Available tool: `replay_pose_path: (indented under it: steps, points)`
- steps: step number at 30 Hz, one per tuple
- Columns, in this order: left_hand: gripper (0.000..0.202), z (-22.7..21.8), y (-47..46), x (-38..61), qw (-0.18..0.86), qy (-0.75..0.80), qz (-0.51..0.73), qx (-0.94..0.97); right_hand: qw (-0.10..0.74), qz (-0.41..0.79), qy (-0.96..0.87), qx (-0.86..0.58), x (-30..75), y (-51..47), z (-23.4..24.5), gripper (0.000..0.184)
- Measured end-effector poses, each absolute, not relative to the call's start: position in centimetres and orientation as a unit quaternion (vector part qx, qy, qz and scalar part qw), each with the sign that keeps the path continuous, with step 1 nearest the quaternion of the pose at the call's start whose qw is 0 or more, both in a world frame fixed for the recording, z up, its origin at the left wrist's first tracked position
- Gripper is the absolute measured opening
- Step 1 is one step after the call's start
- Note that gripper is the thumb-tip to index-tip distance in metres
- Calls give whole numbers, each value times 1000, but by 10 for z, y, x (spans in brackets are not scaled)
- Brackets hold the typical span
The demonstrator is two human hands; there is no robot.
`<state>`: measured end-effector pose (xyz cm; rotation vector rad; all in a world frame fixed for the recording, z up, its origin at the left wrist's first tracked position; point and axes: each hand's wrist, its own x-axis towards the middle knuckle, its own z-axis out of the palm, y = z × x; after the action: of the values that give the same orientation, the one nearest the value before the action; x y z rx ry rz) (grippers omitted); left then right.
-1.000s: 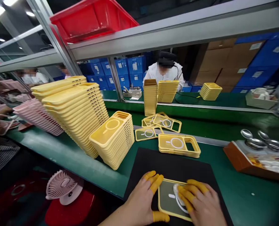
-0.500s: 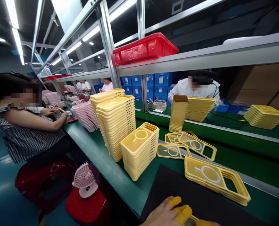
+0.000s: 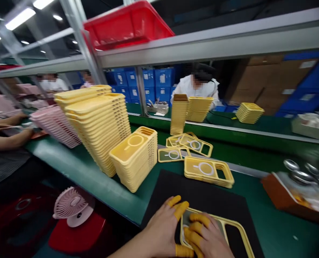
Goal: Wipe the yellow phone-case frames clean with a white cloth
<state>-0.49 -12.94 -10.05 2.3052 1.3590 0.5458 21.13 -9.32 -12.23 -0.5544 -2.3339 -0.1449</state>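
A yellow-framed phone case [image 3: 239,225] with a translucent back lies on the black mat [image 3: 165,186] in front of me. My left hand [image 3: 162,224], its fingertips in yellow finger cots, grips the case's left end, thumb at the near corner. My right hand [image 3: 206,234], also in yellow cots, presses bent fingers together on the case's back. A whitish patch shows beneath those fingertips; I cannot make out what it is. Just beyond the mat sits a short stack of yellow cases [image 3: 209,172] with a white ring on top. Loose yellow cases [image 3: 172,154] lie behind it.
Tall yellow case stacks [image 3: 97,125] and a shorter stack [image 3: 134,161] stand at left, before pink cases [image 3: 56,125]. A brown tray [image 3: 275,191] with metal knobs is at right. A red bin [image 3: 127,27] rests overhead. Co-workers sit opposite and at left.
The view has swung right and down, bringing both hands and the case into fuller sight. My right hand now lies over the case's back. The brown tray has come into view.
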Motion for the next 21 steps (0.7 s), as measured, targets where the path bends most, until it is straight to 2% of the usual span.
replay_pose_path:
  steps: [4,7,9,12,17,21]
  points:
    - [98,-90,-128,-2,207,494,168,828,352,-77,-873,-328,236,-89,-117,18]
    - [97,-98,-126,-2,195,499,162,829,384,-77,-830,-398,230,-96,-121,20]
    - [94,-103,-126,-2,179,498,163,833,421,-56,-817,-391,206,-100,-125,23]
    - [91,-106,-125,-3,165,487,170,841,416,-33,-830,-371,185,-100,-126,22]
    - [93,-102,-125,-4,174,488,174,838,403,-28,-822,-401,228,-95,-118,15]
    - [91,-102,-125,-3,160,485,175,842,371,31,-883,-285,214,-99,-113,13]
